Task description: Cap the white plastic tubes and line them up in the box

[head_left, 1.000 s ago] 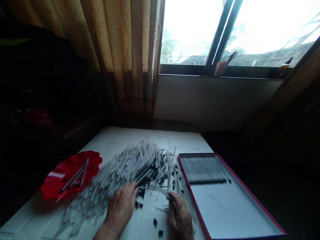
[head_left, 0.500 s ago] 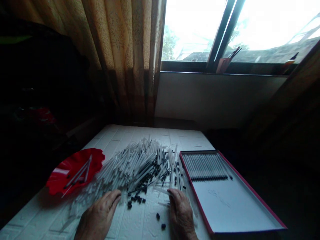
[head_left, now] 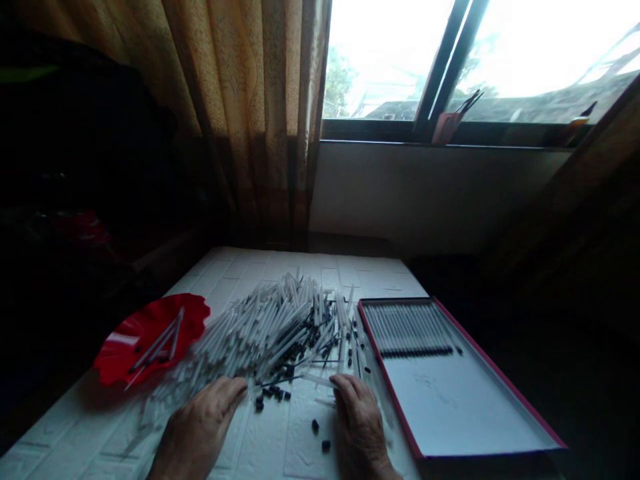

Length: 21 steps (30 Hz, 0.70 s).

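Note:
My left hand (head_left: 203, 423) is at the near edge of a large pile of clear, thin pen barrels (head_left: 250, 327), its thumb and fingers pressed together. Whatever it pinches, if anything, is too small and dim to make out. My right hand (head_left: 360, 423) pinches a clear pen barrel (head_left: 317, 380), which points left toward the pile. Small black caps (head_left: 273, 393) lie between the hands, with two more caps (head_left: 320, 435) closer to me. Thin dark refills (head_left: 325, 343) are mixed in at the pile's right side.
Right of my right hand lies a shallow white box (head_left: 450, 407) with red edges, holding a row of black-ended pens (head_left: 413, 330). A red wavy-rimmed bowl (head_left: 117, 350) with a few pen parts stands left on the white brick-patterned table (head_left: 235, 263). Behind are a curtain (head_left: 250, 100) and window.
My left hand has shifted slightly up and to the right. My right hand has moved a little up and left, still pinching the barrel. The view has tilted slightly.

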Motion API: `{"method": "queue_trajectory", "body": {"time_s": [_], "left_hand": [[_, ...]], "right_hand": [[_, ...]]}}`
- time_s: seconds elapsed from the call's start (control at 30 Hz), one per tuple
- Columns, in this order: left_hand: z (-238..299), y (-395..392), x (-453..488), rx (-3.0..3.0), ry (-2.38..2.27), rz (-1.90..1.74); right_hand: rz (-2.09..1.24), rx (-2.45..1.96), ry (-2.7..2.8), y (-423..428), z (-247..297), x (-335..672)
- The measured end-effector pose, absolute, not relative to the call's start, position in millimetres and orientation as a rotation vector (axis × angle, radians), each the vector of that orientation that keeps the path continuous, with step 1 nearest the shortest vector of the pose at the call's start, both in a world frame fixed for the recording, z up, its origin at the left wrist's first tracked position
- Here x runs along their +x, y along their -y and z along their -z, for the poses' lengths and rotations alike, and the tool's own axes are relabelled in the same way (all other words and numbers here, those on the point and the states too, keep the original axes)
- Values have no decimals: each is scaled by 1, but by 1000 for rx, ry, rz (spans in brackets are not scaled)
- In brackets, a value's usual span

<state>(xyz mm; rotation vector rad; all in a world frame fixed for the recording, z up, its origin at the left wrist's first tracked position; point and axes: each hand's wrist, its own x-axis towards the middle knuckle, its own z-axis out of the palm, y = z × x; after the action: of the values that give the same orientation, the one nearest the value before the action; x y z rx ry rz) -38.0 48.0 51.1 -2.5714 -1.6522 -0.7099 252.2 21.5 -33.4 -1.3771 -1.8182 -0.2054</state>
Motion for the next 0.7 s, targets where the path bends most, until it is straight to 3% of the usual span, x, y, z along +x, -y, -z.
{"method": "queue_trajectory", "body": {"time_s": [0.37,0.7], "left_hand": [[-61,-39,-29,-2772,1218,826],[-36,-16,35,-2981,1412,640]], "right_hand": [[238,-1202,1911,-8,-2,235],[82,-1236,1849,21,28,265]]}}
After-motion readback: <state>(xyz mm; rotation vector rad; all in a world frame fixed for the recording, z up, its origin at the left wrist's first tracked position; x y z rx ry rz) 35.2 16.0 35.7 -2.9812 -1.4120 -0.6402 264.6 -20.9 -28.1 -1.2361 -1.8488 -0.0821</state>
